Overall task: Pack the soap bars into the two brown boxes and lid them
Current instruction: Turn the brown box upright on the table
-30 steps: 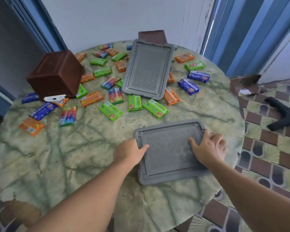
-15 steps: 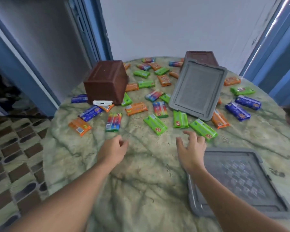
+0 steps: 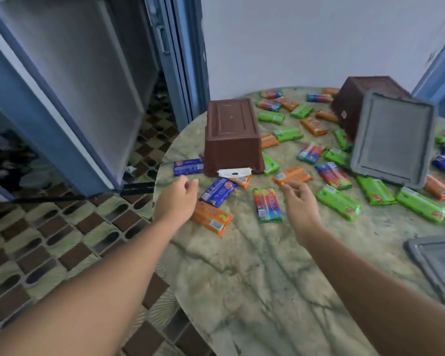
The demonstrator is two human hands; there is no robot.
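Head view: round marbled counter (image 3: pixel 254 265) over a brown-and-cream tiled floor (image 3: pixel 62 240), blue door frame (image 3: pixel 49 119) to the left. Left hand (image 3: pixel 176 199) above the counter's left edge, fingers loosely curled, nothing in it, just short of a brown box (image 3: pixel 231 137) standing upside down at that edge with a white tab (image 3: pixel 234 172) at its near rim. Right hand (image 3: pixel 299 201) further in, fingers relaxed and half bent, also empty, tips close over an orange bar (image 3: pixel 292 176); touching or not, cannot tell. Second brown box (image 3: pixel 355 98) toward the far edge, tipped over, a grey lid (image 3: pixel 393 137) leaning tilted against it. Corner of another grey lid (image 3: pixel 439 268) flat at the right edge. Soap bars (image 3: pixel 338 204) in orange, green, blue and rainbow wrappers scattered loose across the counter between and around the boxes, none inside either box: a blue bar (image 3: pixel 217 191) and an orange one (image 3: pixel 211 219) just beside the left hand, a rainbow bar (image 3: pixel 267 205) between the hands, another blue bar (image 3: pixel 188 167) against the near box's left side.
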